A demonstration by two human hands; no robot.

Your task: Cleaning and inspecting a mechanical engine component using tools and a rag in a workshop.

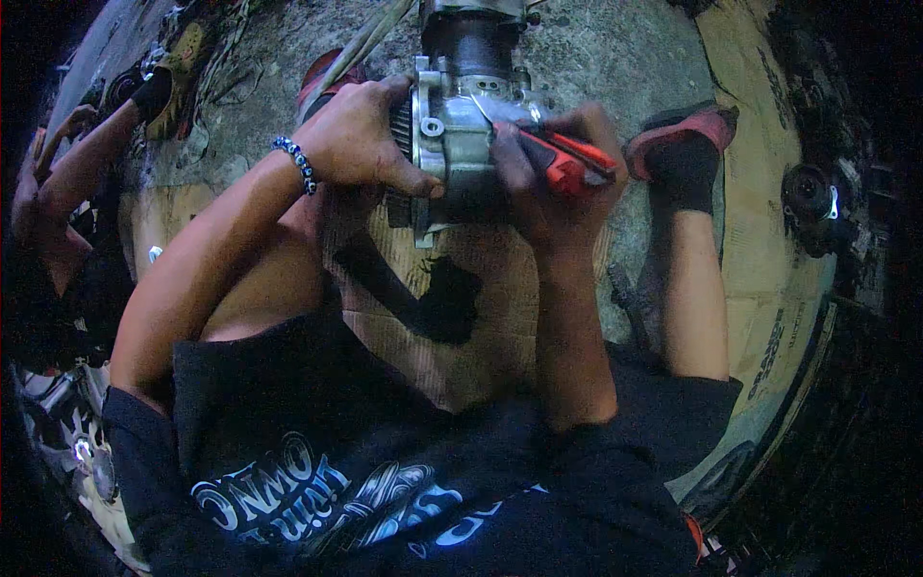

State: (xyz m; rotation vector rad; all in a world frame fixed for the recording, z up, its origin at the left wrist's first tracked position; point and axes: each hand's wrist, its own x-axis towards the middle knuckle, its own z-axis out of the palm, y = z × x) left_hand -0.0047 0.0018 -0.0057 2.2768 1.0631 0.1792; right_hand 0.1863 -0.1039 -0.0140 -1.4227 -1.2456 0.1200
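Note:
A silver metal engine part (457,163) with a toothed or finned left side, a flange and a dark cylindrical upper section (471,43) lies between the person's feet. My left hand (375,139), with a beaded bracelet at the wrist, grips its left flange with thumb and fingers. My right hand (562,202), slightly blurred, is closed around a red utility knife (577,168), whose blade reaches onto the housing's upper face near some small holes. I cannot tell whether the blade touches the metal.
Cardboard (442,356) lies on the rough concrete floor (606,58) under the work. My red-shod right foot (692,130) is beside it. Another person's leg and hand (77,183) are at the left. A dark round part (808,197) lies at the right, with more dark clutter at both edges.

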